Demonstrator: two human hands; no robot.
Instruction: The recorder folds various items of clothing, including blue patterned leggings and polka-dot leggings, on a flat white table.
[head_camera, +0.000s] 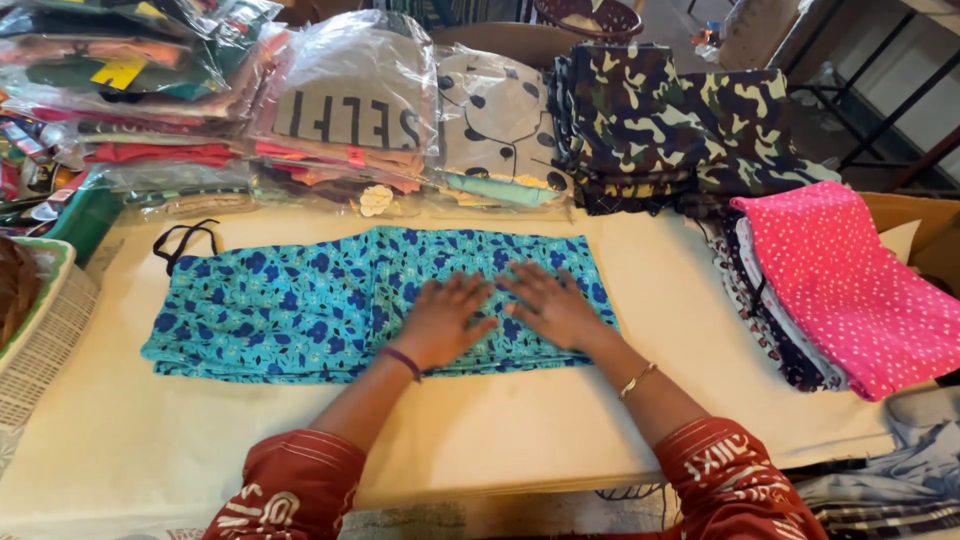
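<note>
head view, looking down on a cream-covered table (500, 430). a folded turquoise garment with blue flower print (290, 300) lies flat across the middle of the frame, long side running left to right, black drawstring (180, 240) trailing off its upper left corner. both hands rest on the right half of the garment, palms down, fingers spread and flat, gripping nothing. left hand (445, 318) just left of centre, purple band (402, 362) at the wrist; right hand (548, 305) just beside it, thumbs near each other, thin gold bangle (637, 380) on the forearm. dark red sleeves with white lettering (290, 490) enter from the bottom edge. along the top of the frame, a row of stacks: clear-bagged folded clothes (140, 90) at upper left, a bagged grey-and-white piece (350, 100) next to it, a bagged white piece with dark spots (495, 125) at top centre, then a pile of camouflage fabric (670, 120) at upper right. at the right edge, a pink cloth with white dots (850, 290) sits on top of a stack of dark printed fabrics (770, 330), well apart from the hands. white woven basket rim (40, 330) at the left edge. grey and striped cloth (900, 480) in the lower right corner.
</note>
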